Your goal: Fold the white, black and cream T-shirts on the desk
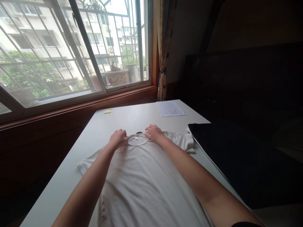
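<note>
On wht tbl (136, 117) nr barred window (90, 47), L hand (118, 138) & R hand (154, 133) pinch shirt (146, 176) by collar (137, 145).

The hem of the white, short-sleeved fabric T-shirt (146, 176) runs out at the bottom of the frame, and my bare forearms (187, 164) hide strips of it. My left hand (119, 138) and right hand (154, 133) cover the cloth they pinch. Just beyond the collar, a small brown rounded thing (139, 132) is mostly hidden; I can't tell what it is. The pale neck label (136, 137) and the rows on the white printed paper sheets (170, 108) are too small for me to read. The patterned beige fabric curtain (164, 37) is cut by the top edge, my dark sleeve (245, 224) by the bottom.
</note>
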A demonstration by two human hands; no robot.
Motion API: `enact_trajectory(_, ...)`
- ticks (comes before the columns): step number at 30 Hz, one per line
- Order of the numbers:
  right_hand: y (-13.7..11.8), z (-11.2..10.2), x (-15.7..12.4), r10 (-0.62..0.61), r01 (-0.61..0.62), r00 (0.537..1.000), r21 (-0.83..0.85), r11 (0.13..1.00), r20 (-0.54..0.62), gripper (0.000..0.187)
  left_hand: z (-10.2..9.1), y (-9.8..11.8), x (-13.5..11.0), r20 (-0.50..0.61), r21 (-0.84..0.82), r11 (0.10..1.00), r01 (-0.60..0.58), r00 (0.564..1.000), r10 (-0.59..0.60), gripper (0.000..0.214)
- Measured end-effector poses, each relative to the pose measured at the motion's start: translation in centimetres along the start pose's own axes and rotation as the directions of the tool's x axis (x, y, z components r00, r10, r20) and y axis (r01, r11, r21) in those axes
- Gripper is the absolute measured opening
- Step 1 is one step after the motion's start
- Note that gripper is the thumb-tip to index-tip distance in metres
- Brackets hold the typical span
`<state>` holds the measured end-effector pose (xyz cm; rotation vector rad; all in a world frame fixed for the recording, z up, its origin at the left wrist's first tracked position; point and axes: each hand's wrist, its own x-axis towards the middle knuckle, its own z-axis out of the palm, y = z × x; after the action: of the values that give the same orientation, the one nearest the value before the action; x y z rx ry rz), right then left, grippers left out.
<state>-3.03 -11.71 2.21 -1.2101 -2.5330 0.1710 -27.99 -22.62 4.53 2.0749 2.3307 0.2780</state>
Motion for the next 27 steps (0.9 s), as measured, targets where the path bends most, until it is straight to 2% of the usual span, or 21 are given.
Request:
enact_trajectory(4,-0.9,-0.1,0.2,-0.018,0.017,1.0,-0.036,0.999,-0.019,0.013,0.2,1.4,0.2,-0.032,0.08,0.996,-0.027,0.999,0.03,0.016)
enact_trajectory(9,-1.1,-0.7,0.1,-0.026,0.022,0.998,-0.068,0.997,-0.064,0.013,0.1,1.8,0.6,-0.07,0.138,0.99,-0.021,0.997,0.03,0.022)
enact_trajectory(13,-0.4,-1.2,0.0,-0.014,0.008,0.997,-0.08,0.997,-0.076,0.014,-0.6,1.0,1.0,-0.07,0.136,0.991,0.02,0.997,-0.01,0.023)
enact_trajectory(21,0.5,-1.0,0.1,0.018,-0.024,0.997,-0.074,0.997,-0.081,0.018,-1.3,-1.8,2.4,0.016,0.025,0.998,0.056,0.998,-0.057,0.022)
enact_trajectory(27,0.8,-0.4,0.0,0.016,-0.02,0.995,-0.04,0.999,-0.102,0.019,-1.4,-2.5,1.7,-0.052,-0.02,1.0,0.008,0.999,-0.009,0.025)
